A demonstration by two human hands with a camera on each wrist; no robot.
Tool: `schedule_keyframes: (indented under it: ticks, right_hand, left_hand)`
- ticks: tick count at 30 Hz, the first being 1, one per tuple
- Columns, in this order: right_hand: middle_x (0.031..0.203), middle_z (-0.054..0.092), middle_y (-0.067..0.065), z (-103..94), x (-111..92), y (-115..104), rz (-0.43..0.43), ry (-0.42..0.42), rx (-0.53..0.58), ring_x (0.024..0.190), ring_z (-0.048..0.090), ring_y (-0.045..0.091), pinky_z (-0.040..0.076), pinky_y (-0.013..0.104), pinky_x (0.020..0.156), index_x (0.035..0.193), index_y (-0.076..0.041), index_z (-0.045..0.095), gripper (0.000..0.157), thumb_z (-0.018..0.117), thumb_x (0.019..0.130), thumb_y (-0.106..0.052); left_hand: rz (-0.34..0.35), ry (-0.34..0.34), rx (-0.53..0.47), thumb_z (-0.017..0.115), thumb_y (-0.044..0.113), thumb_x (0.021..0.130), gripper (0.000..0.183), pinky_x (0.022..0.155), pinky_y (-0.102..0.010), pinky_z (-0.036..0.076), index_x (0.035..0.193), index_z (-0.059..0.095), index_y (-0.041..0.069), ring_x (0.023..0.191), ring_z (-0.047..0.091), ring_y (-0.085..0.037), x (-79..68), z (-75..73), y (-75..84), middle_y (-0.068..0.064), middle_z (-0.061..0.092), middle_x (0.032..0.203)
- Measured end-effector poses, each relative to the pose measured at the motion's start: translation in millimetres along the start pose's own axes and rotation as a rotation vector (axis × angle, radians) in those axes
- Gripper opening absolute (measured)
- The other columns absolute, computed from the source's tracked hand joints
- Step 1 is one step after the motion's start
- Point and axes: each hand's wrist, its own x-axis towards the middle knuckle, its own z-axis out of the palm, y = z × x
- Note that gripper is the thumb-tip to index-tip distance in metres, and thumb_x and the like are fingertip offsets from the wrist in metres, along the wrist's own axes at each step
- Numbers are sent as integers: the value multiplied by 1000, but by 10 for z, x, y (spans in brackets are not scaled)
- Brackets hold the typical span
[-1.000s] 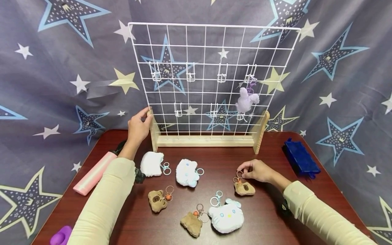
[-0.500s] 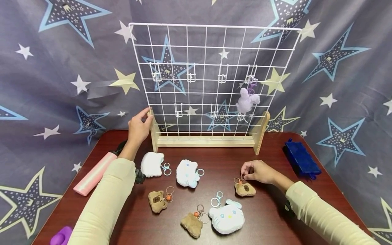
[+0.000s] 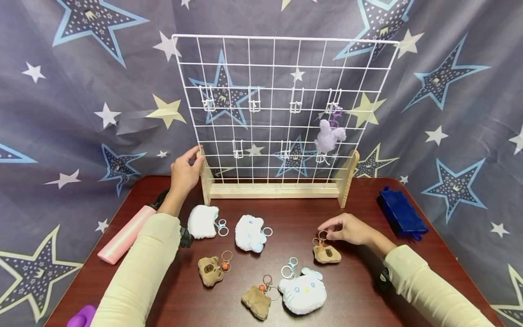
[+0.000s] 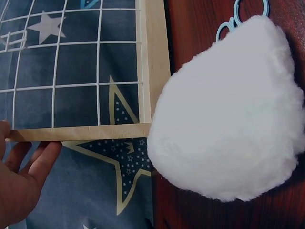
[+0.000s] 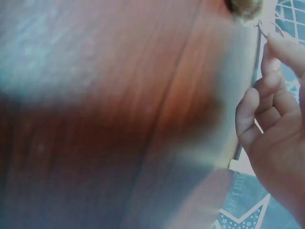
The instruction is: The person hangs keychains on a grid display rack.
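Observation:
My left hand [image 3: 185, 171] grips the left wooden upright [image 4: 81, 132] of a white wire grid rack [image 3: 273, 109], thumb on one side and fingers on the other. My right hand [image 3: 347, 228] is at the metal ring of a brown plush keychain [image 3: 328, 255], thumb and forefinger pinching the ring; the plush lies on the table. In the right wrist view the plush shows only at the top edge. A lilac plush keychain [image 3: 328, 136] hangs from the rack's upper right hook. A white plush keychain [image 4: 228, 114] lies close to the rack's left foot.
More white plush keychains [image 3: 302, 294] and brown plush keychains [image 3: 210, 271] lie about the table [image 3: 184, 304]. A pink bottle [image 3: 127, 235] is by my left arm. A blue case [image 3: 402, 212] lies at the right, a purple object [image 3: 81, 316] at the lower left.
My right hand has shifted slightly right at the keychain's ring, and its fingers have changed position around it. My left hand keeps its place on the rack.

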Motion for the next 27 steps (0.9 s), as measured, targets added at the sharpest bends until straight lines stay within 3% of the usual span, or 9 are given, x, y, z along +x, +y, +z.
schedule_keyframes:
  ticks: [7,12,27]
  right_hand:
    - [103,78,11,-16,-31,-64,52,41,107,80,62,-1,52,20,69,120,1,73,31,74,92,-10]
    - [97,77,13,-32,-31,-88,50,73,125,74,60,0,50,20,63,120,3,72,30,74,92,-9]
    - [107,77,18,-335,58,-374,37,126,86,82,65,-1,54,20,71,117,-2,75,27,74,92,-8]
  left_hand:
    - [-7,-6,-2,67,24,97,37,102,-52,46,134,69,20,115,66,-39,-10,-6,-12,-13,76,112]
    - [-5,4,1,68,25,97,36,100,-51,47,134,69,22,109,67,-38,-2,-9,-17,-12,76,109]
    - [9,8,-2,68,24,97,36,100,-51,47,133,69,21,110,67,-39,9,11,-24,-14,76,109]
